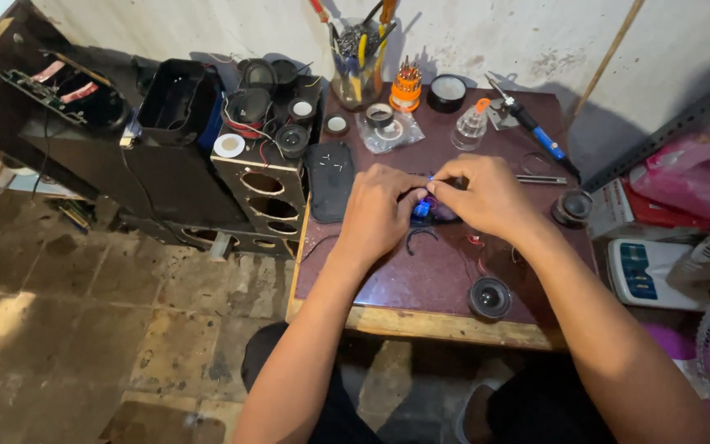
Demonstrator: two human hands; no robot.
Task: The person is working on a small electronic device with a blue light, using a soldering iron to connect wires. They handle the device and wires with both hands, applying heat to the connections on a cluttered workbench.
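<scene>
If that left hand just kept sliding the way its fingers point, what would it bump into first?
The left hand points up and to the right, straight at the small blue part pinched between both hands. It would meet that first, then the right hand behind it, though depth is hard to judge.

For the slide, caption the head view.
Both hands, left and right, pinch a small blue part over a cluttered maroon workbench.

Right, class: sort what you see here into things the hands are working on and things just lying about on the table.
In hand:
left hand
right hand
small blue part, pinched between both hands

Lying about:
black panel with screws
soldering iron
small speaker near the front edge
orange screwdriver bit set
jar of tools
clear bottle
</scene>
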